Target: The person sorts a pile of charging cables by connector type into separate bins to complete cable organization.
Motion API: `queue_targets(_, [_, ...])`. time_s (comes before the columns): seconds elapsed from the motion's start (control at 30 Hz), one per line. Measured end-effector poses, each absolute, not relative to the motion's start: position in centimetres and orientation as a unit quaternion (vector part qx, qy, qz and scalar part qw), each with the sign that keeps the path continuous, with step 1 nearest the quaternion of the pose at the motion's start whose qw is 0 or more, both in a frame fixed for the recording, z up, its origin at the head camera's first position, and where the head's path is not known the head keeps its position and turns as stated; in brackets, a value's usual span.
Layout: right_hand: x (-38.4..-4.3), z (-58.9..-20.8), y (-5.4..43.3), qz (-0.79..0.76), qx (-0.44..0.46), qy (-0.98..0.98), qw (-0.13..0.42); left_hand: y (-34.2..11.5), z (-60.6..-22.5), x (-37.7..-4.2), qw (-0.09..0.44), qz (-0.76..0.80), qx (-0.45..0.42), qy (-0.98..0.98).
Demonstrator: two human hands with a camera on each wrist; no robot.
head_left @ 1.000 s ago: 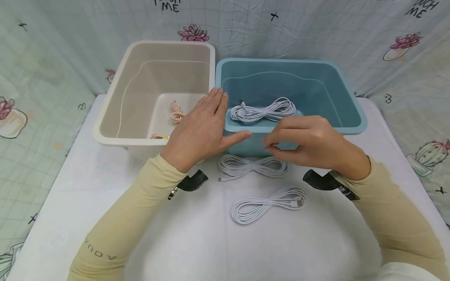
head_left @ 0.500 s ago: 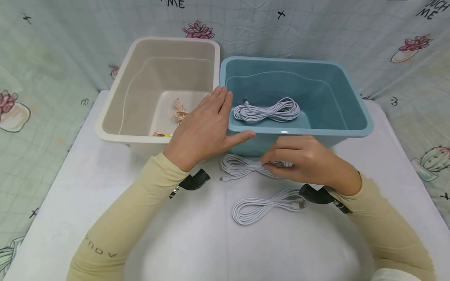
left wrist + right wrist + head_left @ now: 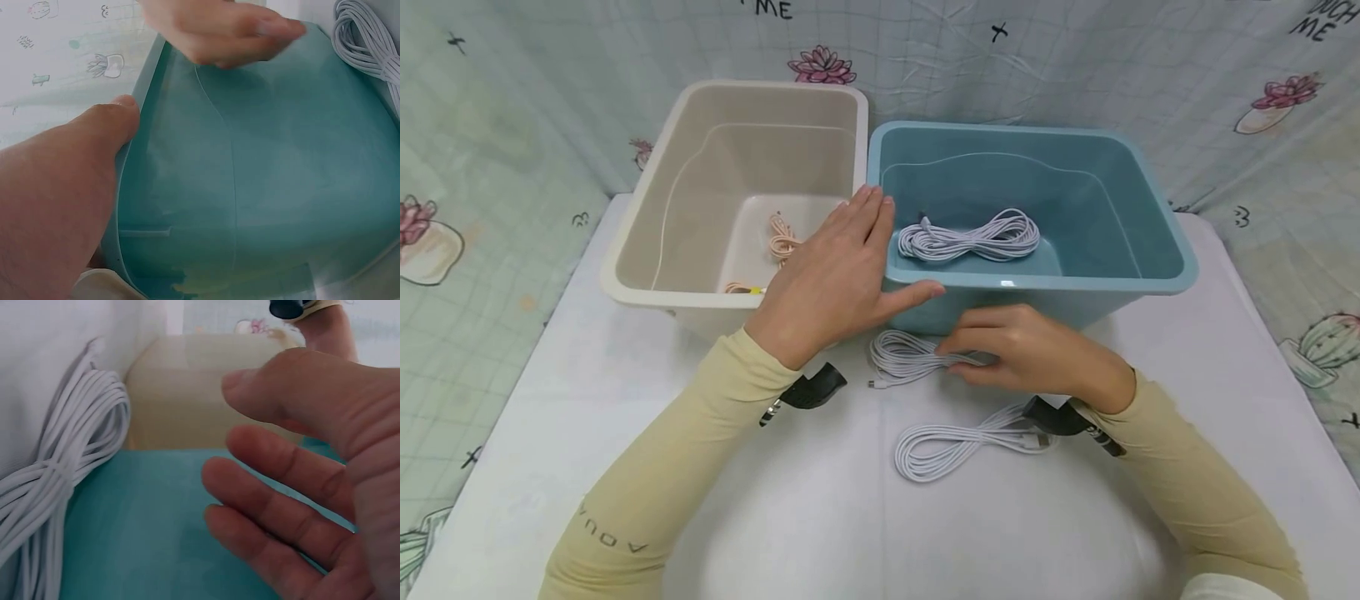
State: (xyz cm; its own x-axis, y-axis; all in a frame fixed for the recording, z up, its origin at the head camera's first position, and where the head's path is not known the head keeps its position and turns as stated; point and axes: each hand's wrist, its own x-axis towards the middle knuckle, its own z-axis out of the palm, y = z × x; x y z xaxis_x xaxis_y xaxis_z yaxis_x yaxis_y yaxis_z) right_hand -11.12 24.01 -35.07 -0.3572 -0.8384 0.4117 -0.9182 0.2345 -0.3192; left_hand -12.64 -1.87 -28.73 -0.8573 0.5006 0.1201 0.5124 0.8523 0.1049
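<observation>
My left hand (image 3: 831, 283): flat, fingers straight, on the blue plastic bin (image 3: 1138, 225) rim beside the beige plastic bin (image 3: 655, 217) | my right hand (image 3: 1037, 354): fingers closing on the coiled white cable bundle (image 3: 906, 360) | bundle: on the white tabletop (image 3: 587, 400), just before the blue bin

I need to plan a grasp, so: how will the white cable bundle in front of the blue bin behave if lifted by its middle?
The white cable bundle is cinched at its waist, so it will probably hold together as one piece. Its looped ends look soft and will likely droop on both sides. It seems light, since thin cord like this rarely weighs much. The right hand rests over its right half.
</observation>
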Motion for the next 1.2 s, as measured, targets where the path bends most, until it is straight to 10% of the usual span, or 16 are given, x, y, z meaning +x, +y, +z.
queue_targets(1.2, [-10.5,-37.8,23.5,0.149,0.494,-0.856,-0.032,-1.8,-29.0,-12.5,0.043,-0.071,-0.263,-0.961])
